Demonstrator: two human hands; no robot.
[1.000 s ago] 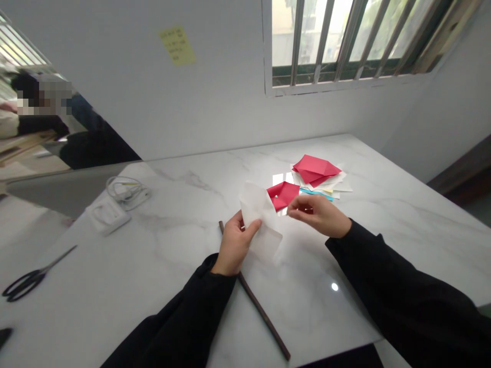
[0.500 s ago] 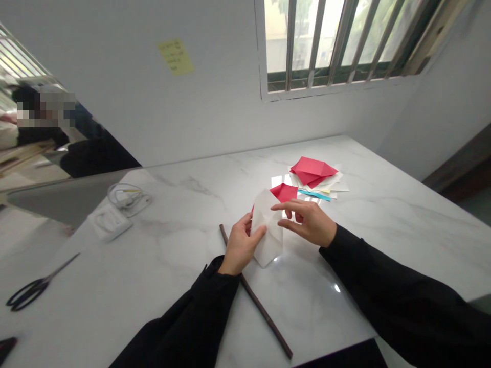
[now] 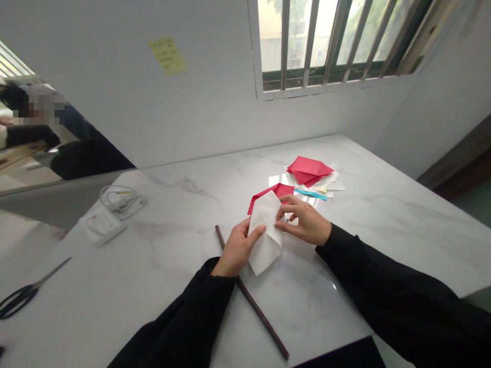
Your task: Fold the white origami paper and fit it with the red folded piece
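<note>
A folded sheet of white paper (image 3: pixel 264 245) is held up over the table in front of me. My left hand (image 3: pixel 238 246) grips its left side, thumb lying across the front and fingers behind. At the right edge of the sheet, my right hand (image 3: pixel 303 220) has thumb and forefinger closed on the paper's edge. Just behind the white paper lies a folded red paper (image 3: pixel 264 196), partly hidden by it. Under my left forearm a thin dark brown stick (image 3: pixel 261 314) lies slantwise on the table.
Beyond my right hand lies a pile of red paper (image 3: pixel 309 168) with white and blue sheets. Scissors (image 3: pixel 32 294) and a white charger with cable (image 3: pixel 103 225) are on the left of the marble table (image 3: pixel 172 286). A person (image 3: pixel 76 143) is at far left, near the wall's edge.
My right thumb and forefinger have come together at the white paper's edge. The paper has tilted a little, and more of the red paper behind it shows. The view has shifted slightly.
</note>
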